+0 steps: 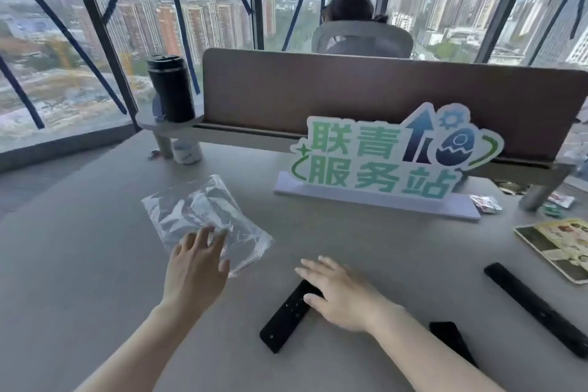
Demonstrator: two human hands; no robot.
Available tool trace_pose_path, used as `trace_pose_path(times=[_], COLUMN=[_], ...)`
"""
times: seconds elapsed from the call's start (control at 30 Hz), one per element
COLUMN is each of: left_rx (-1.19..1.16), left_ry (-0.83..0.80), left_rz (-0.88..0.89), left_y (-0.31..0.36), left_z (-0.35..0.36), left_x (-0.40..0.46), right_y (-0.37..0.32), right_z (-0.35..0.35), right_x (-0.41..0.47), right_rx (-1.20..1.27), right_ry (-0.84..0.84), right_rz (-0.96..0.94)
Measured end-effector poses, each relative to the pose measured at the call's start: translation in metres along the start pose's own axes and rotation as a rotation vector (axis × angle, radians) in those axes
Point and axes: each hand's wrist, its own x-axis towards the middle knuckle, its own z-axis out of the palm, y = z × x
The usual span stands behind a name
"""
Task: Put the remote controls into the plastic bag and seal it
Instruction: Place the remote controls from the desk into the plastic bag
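A crumpled clear plastic bag (203, 213) lies flat on the grey table (95, 264), left of centre. My left hand (195, 264) hovers over its near edge with fingers spread, the fingertips at the bag. A black remote control (284, 321) lies near the front; my right hand (340, 291) rests flat over its far end, fingers apart, not gripping. A second black remote (537, 305) lies to the right. A third black remote (451, 339) shows partly behind my right forearm.
A green and white sign (391, 159) on a white base stands mid-table before a brown desk divider (350, 95). A black tumbler (171, 87) stands on a shelf at back left, a small white jar (187, 152) below. A booklet (560, 247) and wrappers (485, 203) lie right. A person sits beyond.
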Motion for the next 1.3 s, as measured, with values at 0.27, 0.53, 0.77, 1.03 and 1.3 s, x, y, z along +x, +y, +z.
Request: trace_pose_path(times=[0.27,0.53,0.77,1.03,1.3], left_rx=[-0.071,-0.457,-0.629,-0.606,-0.632], left_ry=[-0.010,0.079,0.028,0.017,-0.026], left_rz=[0.075,0.208,0.156,0.143,0.145], left_y=[0.010,0.072,0.124,0.136,0.173], left_z=[-0.014,-0.040,-0.056,-0.038,-0.028], left_x=[-0.028,-0.071,-0.077,-0.077,-0.088], right_y=[-0.023,-0.042,-0.065,0.018,0.048], right_z=[0.021,0.014,0.012,0.022,0.052], right_x=[-0.054,-0.137,-0.107,-0.184,-0.226], right_rx=[-0.003,0.624,1.276,0.274,0.180], right_ry=[0.174,0.387,0.338,0.642,0.329], right_rz=[0.116,0.428,0.347,0.732,0.862])
